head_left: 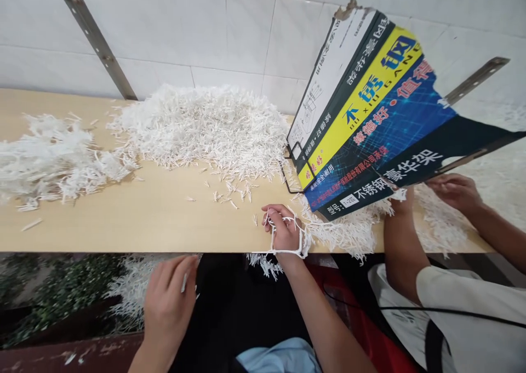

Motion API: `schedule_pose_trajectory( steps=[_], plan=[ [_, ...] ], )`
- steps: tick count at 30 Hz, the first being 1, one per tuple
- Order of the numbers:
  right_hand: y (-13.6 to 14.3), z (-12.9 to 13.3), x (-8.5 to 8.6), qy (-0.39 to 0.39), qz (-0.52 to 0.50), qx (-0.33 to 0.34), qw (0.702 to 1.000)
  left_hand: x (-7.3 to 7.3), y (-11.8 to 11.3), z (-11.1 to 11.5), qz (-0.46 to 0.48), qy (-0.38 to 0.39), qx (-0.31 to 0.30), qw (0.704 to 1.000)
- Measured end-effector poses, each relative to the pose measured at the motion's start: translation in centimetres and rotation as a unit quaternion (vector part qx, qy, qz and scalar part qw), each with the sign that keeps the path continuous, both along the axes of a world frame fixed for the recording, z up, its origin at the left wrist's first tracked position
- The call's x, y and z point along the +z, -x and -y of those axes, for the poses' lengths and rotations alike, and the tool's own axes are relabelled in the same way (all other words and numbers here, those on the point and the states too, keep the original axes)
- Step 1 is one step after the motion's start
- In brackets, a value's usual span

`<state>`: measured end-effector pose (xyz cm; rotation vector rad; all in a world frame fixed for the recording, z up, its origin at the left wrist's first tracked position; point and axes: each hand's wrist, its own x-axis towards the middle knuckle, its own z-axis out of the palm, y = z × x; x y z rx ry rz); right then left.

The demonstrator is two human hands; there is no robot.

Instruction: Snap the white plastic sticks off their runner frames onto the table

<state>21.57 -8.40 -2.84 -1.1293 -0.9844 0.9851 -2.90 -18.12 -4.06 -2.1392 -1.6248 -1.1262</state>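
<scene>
One right hand (283, 231) at the near edge of the wooden tabletop (164, 219), and what a tangle we have on it! White cord (304, 242) loops around its back and wrist, and thumb and fingers curl in, clasping a strand of it. Call the wall twelve, take this hand as the centre, and look to eight o'clock: there's the left hand (169, 293), just short of the edge, fingers bent. A sliver of white shows by the thumb, but whether it's pinched I can't tell.

Between ten and eleven, up against the tiled wall (246, 28), sprawls the big heap of short white strands (201, 126), a few strays scattered towards us; past nine lies a looser white pile (53, 159). Now to half past one: a printed carton panel (361, 121) for stainless-steel racks leans up, torn along the top, a black wire stand (295, 191) at its foot. More white strands (349, 230) spill out beneath it at three.

Beyond the panel, between two and three, a co-worker's hand (456, 192) reaches over the tabletop, white sleeve (464, 302) nearer four. Metal brackets (101, 47) jut from the wall at ten and two, and leafy greenery (74, 291) fills in below the tabletop, past eight.
</scene>
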Motion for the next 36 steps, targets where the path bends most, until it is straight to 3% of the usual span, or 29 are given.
schedule_pose_trajectory(
  steps=[3,6,10,12,14,16,18,20,21,23,28,36],
  plan=[
    [-0.1,0.1,0.0,0.005,0.021,0.007,1.0,1.1,-2.7,-2.3,0.033,-0.006,-0.061,0.998],
    [-0.2,0.2,0.0,0.008,0.05,0.017,0.999,2.3,-4.4,-6.5,-0.009,0.014,-0.084,0.996],
    [-0.1,0.3,0.2,0.008,0.063,0.025,0.998,3.8,-4.5,-12.0,-0.173,0.093,-0.112,0.974],
    [-0.1,0.3,0.4,0.008,0.063,0.019,0.998,4.3,-4.3,-13.3,-0.161,0.119,-0.151,0.968],
    [0.0,0.3,0.7,0.006,0.066,0.012,0.998,4.4,-4.7,-13.4,-0.035,0.15,-0.181,0.971],
    [-0.1,0.3,1.0,0.005,0.071,0.016,0.997,4.1,-5.5,-12.7,0.178,0.207,-0.193,0.942],
    [0.0,0.3,1.3,0.012,0.088,0.031,0.996,3.6,-6.4,-11.9,0.384,0.277,-0.193,0.859],
    [0.1,0.4,1.7,0.029,0.133,0.046,0.99,3.3,-7.2,-11.3,0.503,0.325,-0.198,0.776],
    [0.2,0.4,1.8,0.035,0.166,0.048,0.984,3.2,-7.4,-11.1,0.534,0.339,-0.202,0.748],
    [0.5,0.4,2.1,0.034,0.236,0.046,0.97,3.2,-7.5,-11.0,0.56,0.352,-0.208,0.721],
    [1.1,0.2,2.2,0.007,0.304,0.042,0.952,3.4,-7.1,-10.9,0.584,0.344,-0.201,0.707],
    [0.5,0.8,2.4,0.022,0.279,0.047,0.959,3.6,-7.1,-10.5,0.527,0.321,-0.23,0.753]
  ],
)
